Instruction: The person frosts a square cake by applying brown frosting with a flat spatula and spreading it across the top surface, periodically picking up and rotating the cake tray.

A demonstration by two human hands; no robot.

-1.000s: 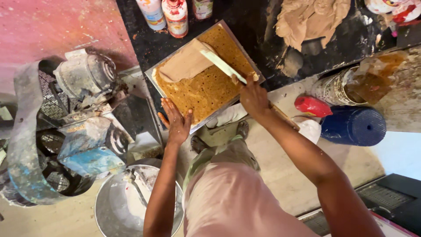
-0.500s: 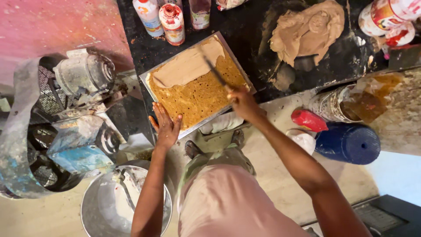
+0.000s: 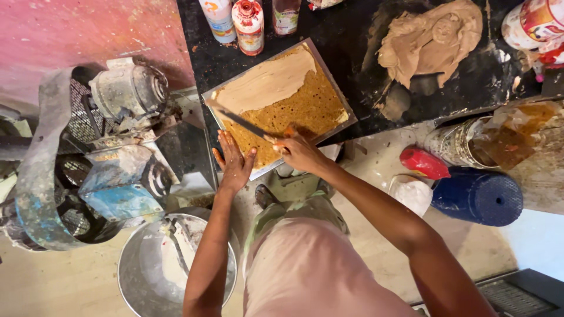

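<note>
A square metal tray [image 3: 341, 100] of brown crumbly cake lies on the black counter [image 3: 352, 35], its far left part covered with smooth tan paste [image 3: 267, 85]. My right hand [image 3: 299, 152] is shut on the handle of a long flat knife [image 3: 241, 123], whose blade reaches left across the cake's near left edge. My left hand [image 3: 234, 163] lies flat, fingers spread, on the tray's near corner. A mound of tan paste [image 3: 432, 41] sits on the counter to the right.
Three bottles [image 3: 249, 23] stand behind the tray. A grimy mixer machine [image 3: 111, 141] is at the left, a steel bowl [image 3: 150, 270] on the floor below it. A blue container [image 3: 476, 196], a red object [image 3: 424, 163] and a tin [image 3: 464, 144] lie right.
The knife has swung from the tray's middle to its near left edge. The tan paste now covers more of the cake. My left hand has moved onto the tray's corner.
</note>
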